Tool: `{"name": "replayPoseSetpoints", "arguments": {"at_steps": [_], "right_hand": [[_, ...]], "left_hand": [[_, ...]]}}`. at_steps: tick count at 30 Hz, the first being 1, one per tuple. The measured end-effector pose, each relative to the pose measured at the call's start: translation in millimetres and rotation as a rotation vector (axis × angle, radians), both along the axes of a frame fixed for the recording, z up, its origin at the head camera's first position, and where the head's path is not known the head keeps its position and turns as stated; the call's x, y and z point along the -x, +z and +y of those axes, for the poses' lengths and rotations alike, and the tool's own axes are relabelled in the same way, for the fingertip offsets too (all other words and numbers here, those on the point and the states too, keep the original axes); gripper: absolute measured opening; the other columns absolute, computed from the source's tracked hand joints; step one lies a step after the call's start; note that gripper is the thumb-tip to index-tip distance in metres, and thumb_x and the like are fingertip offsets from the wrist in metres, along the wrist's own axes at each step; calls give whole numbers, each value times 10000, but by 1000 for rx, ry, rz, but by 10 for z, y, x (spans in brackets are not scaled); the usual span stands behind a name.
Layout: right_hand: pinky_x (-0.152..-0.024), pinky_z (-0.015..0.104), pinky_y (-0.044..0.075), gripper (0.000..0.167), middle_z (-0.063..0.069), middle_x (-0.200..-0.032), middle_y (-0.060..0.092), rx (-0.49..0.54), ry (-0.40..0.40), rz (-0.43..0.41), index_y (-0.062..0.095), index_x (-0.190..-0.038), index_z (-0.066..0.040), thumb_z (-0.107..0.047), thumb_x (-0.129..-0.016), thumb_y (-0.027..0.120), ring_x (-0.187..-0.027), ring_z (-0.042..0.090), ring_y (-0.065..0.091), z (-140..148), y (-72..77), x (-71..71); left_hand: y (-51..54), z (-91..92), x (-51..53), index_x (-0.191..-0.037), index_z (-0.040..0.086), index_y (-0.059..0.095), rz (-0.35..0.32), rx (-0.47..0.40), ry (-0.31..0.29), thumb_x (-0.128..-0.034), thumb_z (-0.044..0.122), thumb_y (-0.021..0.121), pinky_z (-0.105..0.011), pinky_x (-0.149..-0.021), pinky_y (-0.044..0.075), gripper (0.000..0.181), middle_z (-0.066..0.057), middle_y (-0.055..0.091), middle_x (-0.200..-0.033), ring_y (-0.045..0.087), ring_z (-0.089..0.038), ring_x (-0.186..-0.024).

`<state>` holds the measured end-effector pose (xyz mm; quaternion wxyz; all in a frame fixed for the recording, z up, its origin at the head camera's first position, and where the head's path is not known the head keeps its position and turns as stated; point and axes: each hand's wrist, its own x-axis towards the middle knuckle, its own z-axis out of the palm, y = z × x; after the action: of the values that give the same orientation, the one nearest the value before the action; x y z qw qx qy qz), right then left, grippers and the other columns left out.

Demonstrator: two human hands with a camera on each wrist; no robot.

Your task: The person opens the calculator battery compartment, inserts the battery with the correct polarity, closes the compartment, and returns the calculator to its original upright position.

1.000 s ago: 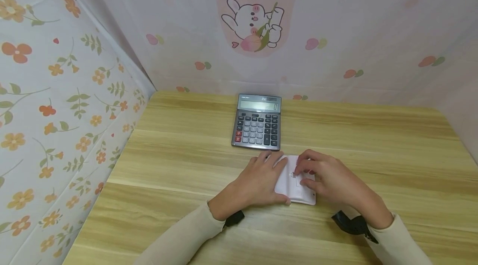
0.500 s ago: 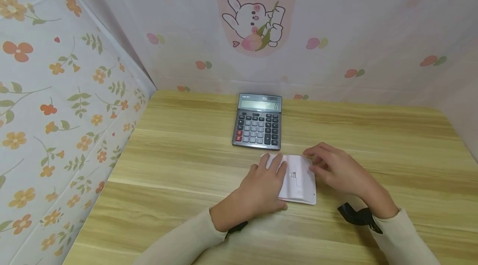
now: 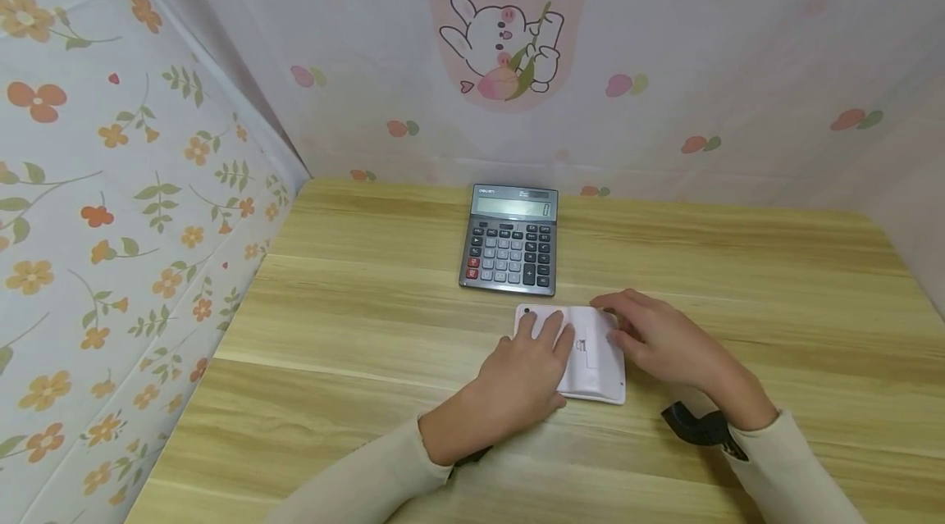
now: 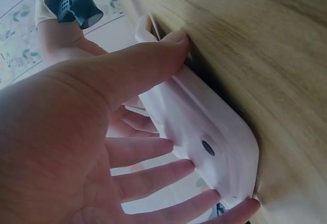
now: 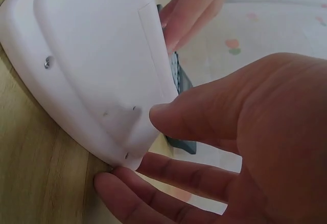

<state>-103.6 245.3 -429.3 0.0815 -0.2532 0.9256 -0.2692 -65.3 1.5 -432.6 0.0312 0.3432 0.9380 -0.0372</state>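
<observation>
A white calculator [image 3: 600, 372] lies face down on the wooden table, its back with a small battery-cover latch upward. My left hand [image 3: 520, 380] rests on its left half with fingers spread and nearly straight; the thumb [image 4: 176, 37] reaches its near edge. At the far right corner, my right hand [image 3: 657, 339] pinches the edge. Its thumb [image 5: 166, 116] is over the back and its fingertips are at the rim. Keys and screen of the white calculator are hidden. Just beyond it lies a grey calculator [image 3: 506, 294], face up with 0 on its display.
The wooden table [image 3: 354, 303] runs back to a printed white cloth [image 3: 635, 32]. A floral cloth [image 3: 140, 212] hangs along the left side. Each wrist wears a black strap [image 3: 697, 426].
My right hand has moved from the middle of the white calculator's back to its far right corner. My left hand has shifted slightly toward me, uncovering the far left corner.
</observation>
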Motion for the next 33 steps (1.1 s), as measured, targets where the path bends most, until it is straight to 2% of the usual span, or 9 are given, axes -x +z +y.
{"name": "replayPoseSetpoints", "arguments": {"at_steps": [4, 10, 15, 20, 24, 26, 33], "right_hand": [[-685, 303, 509, 440, 16, -1093, 655, -11, 10, 10, 679, -1407, -34, 60, -979, 721, -828, 135, 550, -2, 0, 0], [-705, 307, 518, 465, 26, -1133, 664, -17, 53, 34, 666, -1428, -38, 76, -978, 700, -853, 124, 554, 27, -1, 4], [-757, 316, 544, 622, 48, -1248, 637, -3, 109, -42, 587, -1525, -34, 70, -939, 769, -914, 143, 572, 92, 31, -3], [-911, 441, 590, 850, 120, -1454, 606, -36, 134, -81, 518, -1607, -73, 29, -856, 902, -1090, 229, 607, 118, 32, -8], [-998, 579, 570, 980, 142, -1512, 587, -55, 129, -70, 506, -1629, -137, 72, -776, 940, -1253, 344, 586, 109, 26, -19], [-1009, 605, 559, 1016, 140, -1512, 584, -58, 130, -65, 502, -1632, -158, 69, -752, 955, -1297, 372, 562, 109, 23, -25], [-929, 474, 597, 1019, 69, -1395, 585, -11, 153, -65, 503, -1630, -191, -2, -748, 976, -1166, 239, 602, 172, 35, -38]], "left_hand": [[-4, -2, 13, -1555, 111, 565, 19, -33, -20, -920, 525, 867, -324, -727, 645, 815, -76, 550, -1494, 591, -315, -1276], [9, -1, 36, -1568, 194, 569, -34, -85, -21, -920, 425, 874, -366, -755, 649, 753, -57, 563, -1499, 598, -320, -1310], [28, -15, 45, -1581, 265, 569, -39, -95, -31, -915, 398, 857, -369, -717, 631, 738, -54, 600, -1441, 634, -321, -1230], [77, -32, 57, -1585, 277, 577, -47, -100, -39, -922, 390, 830, -376, -709, 633, 719, -73, 631, -1396, 682, -366, -1195], [118, -50, 72, -1594, 289, 584, -62, -111, -47, -933, 393, 814, -377, -745, 643, 708, -96, 656, -1369, 706, -389, -1188], [130, -63, 80, -1597, 293, 587, -67, -120, -54, -939, 393, 808, -380, -763, 646, 702, -103, 663, -1361, 716, -387, -1173], [146, -134, 114, -1577, 259, 609, -73, -193, -102, -925, 317, 807, -334, -754, 628, 684, -91, 666, -1346, 712, -282, -1069]]}}
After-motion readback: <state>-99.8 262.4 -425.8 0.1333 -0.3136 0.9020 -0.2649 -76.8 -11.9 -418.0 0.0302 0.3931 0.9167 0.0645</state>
